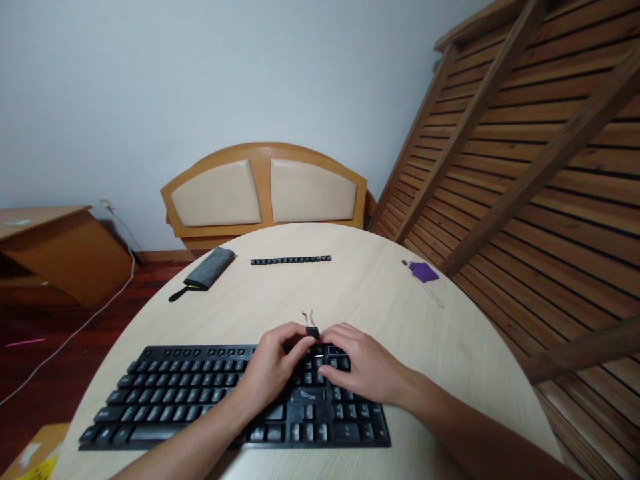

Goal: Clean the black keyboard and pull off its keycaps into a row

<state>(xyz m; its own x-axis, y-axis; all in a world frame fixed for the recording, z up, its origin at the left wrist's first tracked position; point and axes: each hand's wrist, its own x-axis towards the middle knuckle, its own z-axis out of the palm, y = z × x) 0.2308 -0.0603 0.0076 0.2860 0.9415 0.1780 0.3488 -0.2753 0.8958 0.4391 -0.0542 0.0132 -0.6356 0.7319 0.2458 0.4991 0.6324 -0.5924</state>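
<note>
A black keyboard (165,380) lies along the near side of the round table; keycaps are off along part of its top row. My left hand (273,360) is over the keyboard's upper right part, thumb and fingers pinched on a small wire keycap puller (312,331). Its black body sits at the fingertips and two thin bent wires point upward. Close on the other side is my right hand (357,360), fingers curved over the keyboard's upper right corner. Its thumb rests on the keys, apart from the fingers, and its index fingertip is beside the puller.
Farther back on the pale table (380,300) runs a straight row of loose black keycaps (291,260). A grey pouch (210,268) lies at the left, and a small purple pouch (423,271) with a cord at the right. A slatted wooden frame (525,167) leans on the right.
</note>
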